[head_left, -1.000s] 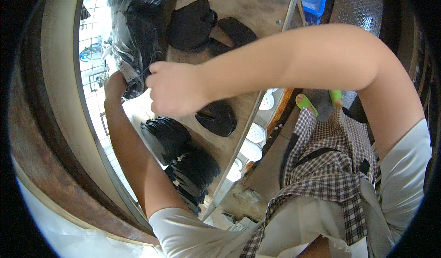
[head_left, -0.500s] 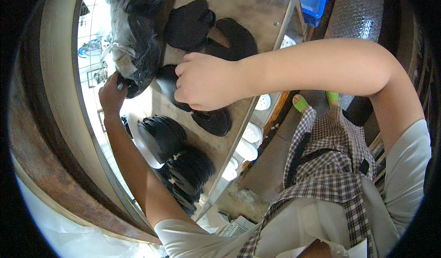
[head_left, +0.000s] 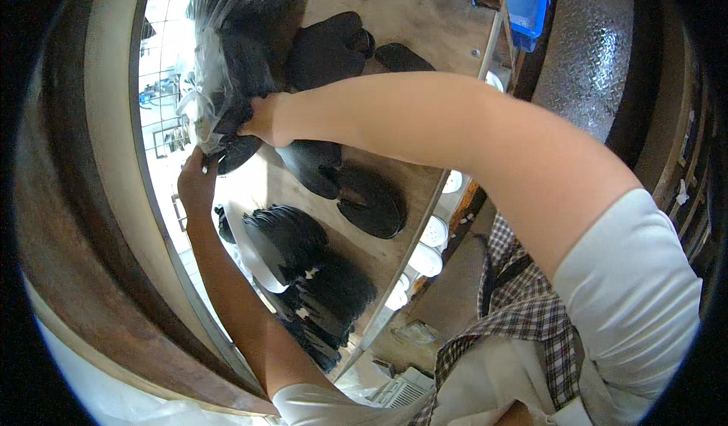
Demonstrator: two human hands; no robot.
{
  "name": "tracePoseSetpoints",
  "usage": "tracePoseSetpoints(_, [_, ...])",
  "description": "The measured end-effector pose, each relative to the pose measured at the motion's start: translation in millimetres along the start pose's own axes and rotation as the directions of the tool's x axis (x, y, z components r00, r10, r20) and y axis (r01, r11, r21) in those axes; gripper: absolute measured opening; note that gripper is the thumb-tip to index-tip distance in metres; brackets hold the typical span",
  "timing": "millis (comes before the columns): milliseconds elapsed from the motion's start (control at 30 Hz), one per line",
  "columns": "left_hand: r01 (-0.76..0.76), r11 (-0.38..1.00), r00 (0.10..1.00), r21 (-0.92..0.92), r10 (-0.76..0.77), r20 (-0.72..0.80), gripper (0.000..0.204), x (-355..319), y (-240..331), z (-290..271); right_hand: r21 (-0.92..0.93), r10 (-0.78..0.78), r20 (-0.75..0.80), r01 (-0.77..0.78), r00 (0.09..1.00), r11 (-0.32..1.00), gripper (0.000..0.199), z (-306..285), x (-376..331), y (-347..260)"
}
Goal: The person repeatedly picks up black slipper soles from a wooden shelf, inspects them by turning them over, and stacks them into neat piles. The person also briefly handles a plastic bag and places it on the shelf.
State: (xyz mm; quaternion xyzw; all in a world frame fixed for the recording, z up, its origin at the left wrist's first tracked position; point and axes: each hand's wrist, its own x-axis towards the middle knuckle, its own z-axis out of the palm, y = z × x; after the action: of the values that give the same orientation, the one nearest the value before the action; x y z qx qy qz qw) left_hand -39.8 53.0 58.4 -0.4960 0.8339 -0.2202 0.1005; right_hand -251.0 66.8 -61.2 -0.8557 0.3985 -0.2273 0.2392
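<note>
A clear plastic bag [head_left: 203, 96] packed with dark pieces stands at the shelf's left side. My left hand [head_left: 199, 183] is at its lower end, fingers closed on the edge of a black, sole-shaped piece [head_left: 239, 155]. My right hand [head_left: 265, 119] reaches across to the bag's near side. Its fingers are bent against the bag and partly hidden there. Below my right forearm lie loose black sole-shaped pieces [head_left: 371, 202], and another pile [head_left: 326, 50] lies beyond it. Nearer me, many thin black pieces stand on edge in packed rows [head_left: 330, 286].
The wooden shelf [head_left: 425, 16] carries all this. A wire grid [head_left: 161, 62] runs along its left side. White clogs [head_left: 428, 259] sit lower, by the shelf's right edge. A blue crate [head_left: 527, 9] is at the far right. A white curved sheet [head_left: 254, 251] leans by the rows.
My right hand has moved left from the loose black pieces to the bag. My left hand stays at the bag's lower end. The whole view has shifted slightly.
</note>
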Motion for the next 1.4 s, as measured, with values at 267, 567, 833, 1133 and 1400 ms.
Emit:
tracePoseSetpoints(267, [0.151, 0.978, 0.987, -0.143, -0.158, -0.041, 0.039, 16.6, -24.1, 3.4, 0.167, 0.167, -0.166, -0.139, 0.972, 0.976, 0.048, 47.1, 67.8, -7.3])
tracePoseSetpoints(567, [0.117, 0.946, 0.986, -0.302, -0.148, -0.079, 0.036, 11.0, -20.2, -17.3, 0.002, -0.029, -0.037, 0.029, 0.999, 1.0, 0.033, 18.8, 50.6, 2.7])
tracePoseSetpoints(833, [0.035, 0.997, 0.984, 0.062, -0.023, -0.178, 0.023, -11.8, -0.4, -14.3, -0.118, -0.303, -0.745, 0.331, 0.594, 0.936, 0.044, -13.0, 53.5, -36.4])
tracePoseSetpoints(1133, [0.187, 0.947, 0.828, -0.262, -0.296, -0.477, 0.025, -41.4, 18.6, -10.5, -0.129, 0.072, -0.187, -0.097, 0.98, 0.987, 0.02, -24.0, 86.5, -45.6])
tracePoseSetpoints(1400, [-0.088, 0.964, 0.994, -0.251, 0.069, -0.081, 0.066, -54.4, 48.4, 22.8, 0.171, 0.168, -0.459, -0.099, 0.873, 0.98, 0.038, -32.2, 85.5, -21.7])
